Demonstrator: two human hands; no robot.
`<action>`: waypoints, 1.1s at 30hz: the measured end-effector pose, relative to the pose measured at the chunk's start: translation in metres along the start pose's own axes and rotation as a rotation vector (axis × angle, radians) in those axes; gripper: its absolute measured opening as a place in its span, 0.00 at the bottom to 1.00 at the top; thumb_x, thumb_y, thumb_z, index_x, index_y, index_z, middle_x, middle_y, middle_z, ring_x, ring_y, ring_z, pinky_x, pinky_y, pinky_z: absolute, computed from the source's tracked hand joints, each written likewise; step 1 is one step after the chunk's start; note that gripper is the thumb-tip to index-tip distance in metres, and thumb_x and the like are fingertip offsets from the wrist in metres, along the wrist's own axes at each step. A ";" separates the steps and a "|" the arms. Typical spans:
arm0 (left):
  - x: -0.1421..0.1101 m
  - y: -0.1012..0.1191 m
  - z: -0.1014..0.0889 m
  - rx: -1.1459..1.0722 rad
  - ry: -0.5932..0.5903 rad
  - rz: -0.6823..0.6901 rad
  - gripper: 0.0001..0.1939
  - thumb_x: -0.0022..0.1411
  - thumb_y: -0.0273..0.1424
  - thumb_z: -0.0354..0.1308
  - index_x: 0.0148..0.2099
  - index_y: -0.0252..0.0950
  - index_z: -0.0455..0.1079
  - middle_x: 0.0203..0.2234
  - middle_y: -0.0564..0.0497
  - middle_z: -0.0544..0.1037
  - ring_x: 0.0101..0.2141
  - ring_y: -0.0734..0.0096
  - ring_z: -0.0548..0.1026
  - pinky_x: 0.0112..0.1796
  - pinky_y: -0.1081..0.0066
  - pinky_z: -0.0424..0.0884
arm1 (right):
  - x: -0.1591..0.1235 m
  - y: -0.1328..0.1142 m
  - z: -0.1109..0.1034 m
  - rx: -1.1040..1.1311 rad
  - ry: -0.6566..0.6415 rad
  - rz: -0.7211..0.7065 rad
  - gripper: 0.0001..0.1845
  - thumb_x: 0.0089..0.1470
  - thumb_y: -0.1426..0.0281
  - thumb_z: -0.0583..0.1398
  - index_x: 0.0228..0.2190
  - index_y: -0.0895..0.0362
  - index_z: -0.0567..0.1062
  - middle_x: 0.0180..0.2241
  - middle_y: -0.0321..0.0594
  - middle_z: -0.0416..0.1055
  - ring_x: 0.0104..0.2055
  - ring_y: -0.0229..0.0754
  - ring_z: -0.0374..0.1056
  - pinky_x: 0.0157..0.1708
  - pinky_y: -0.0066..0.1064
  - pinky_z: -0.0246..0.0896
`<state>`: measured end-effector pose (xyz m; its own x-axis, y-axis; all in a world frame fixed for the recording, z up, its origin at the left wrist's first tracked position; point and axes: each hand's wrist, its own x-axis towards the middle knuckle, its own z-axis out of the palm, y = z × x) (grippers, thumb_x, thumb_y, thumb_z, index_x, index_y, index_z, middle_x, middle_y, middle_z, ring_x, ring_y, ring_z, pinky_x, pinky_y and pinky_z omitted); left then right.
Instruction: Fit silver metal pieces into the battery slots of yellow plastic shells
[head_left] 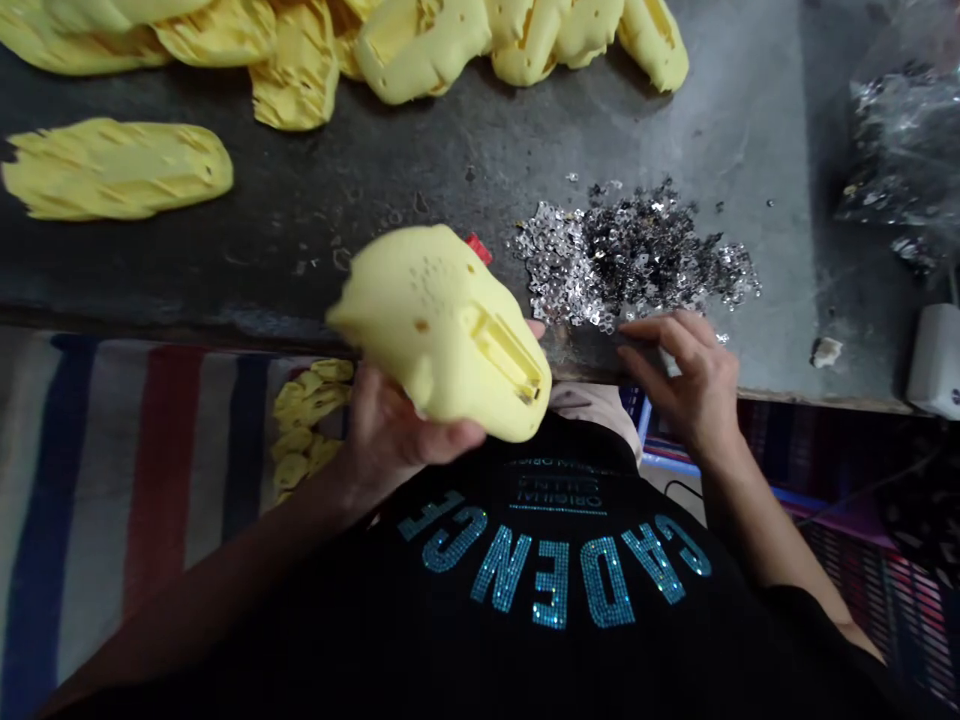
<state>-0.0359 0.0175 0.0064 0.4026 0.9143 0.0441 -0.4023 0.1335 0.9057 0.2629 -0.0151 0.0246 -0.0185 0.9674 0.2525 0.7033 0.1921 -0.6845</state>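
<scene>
My left hand grips a yellow plastic toy shell from below and holds it above the table's front edge; the shell has a slot in its side and a small red part at its far end. My right hand rests at the near edge of a heap of small shiny metal pieces, with its fingers curled around a small whitish thing I cannot make out.
Several more yellow shells lie along the far edge of the dark table, and one flat yellow piece at the left. A clear bag of metal pieces sits at right, a white box by the edge, a striped sack with yellow parts below left.
</scene>
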 end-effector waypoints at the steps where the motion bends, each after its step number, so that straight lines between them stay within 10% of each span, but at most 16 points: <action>1: 0.003 -0.001 0.003 -0.042 0.024 0.016 0.40 0.68 0.50 0.80 0.76 0.45 0.75 0.67 0.41 0.86 0.63 0.46 0.86 0.62 0.53 0.85 | 0.004 0.009 -0.001 -0.181 0.053 -0.052 0.04 0.71 0.64 0.71 0.46 0.48 0.87 0.42 0.40 0.85 0.47 0.52 0.77 0.50 0.47 0.68; 9: 0.011 0.001 0.021 -0.295 0.068 -0.218 0.44 0.70 0.53 0.78 0.80 0.45 0.71 0.68 0.41 0.85 0.62 0.48 0.86 0.56 0.58 0.88 | 0.009 0.025 0.009 -0.399 0.074 -0.187 0.04 0.75 0.66 0.67 0.42 0.49 0.84 0.38 0.38 0.83 0.44 0.52 0.73 0.47 0.46 0.58; 20: 0.026 -0.014 0.036 -0.417 -0.204 -0.576 0.43 0.71 0.61 0.71 0.75 0.39 0.73 0.46 0.43 0.90 0.34 0.57 0.90 0.19 0.75 0.75 | 0.001 -0.010 -0.023 0.259 -0.025 -0.241 0.12 0.69 0.75 0.72 0.48 0.46 0.85 0.43 0.34 0.88 0.43 0.48 0.81 0.46 0.46 0.71; 33: 0.019 -0.009 0.049 -0.447 -0.264 -0.582 0.40 0.74 0.61 0.68 0.76 0.43 0.74 0.39 0.46 0.89 0.32 0.56 0.90 0.19 0.74 0.75 | 0.009 -0.028 -0.029 -0.168 -0.078 -0.471 0.10 0.76 0.71 0.68 0.52 0.44 0.81 0.44 0.36 0.88 0.43 0.48 0.80 0.45 0.46 0.66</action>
<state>0.0162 0.0147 0.0196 0.8106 0.5360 -0.2360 -0.3371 0.7565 0.5604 0.2639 -0.0164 0.0662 -0.4102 0.7926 0.4511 0.7102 0.5880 -0.3872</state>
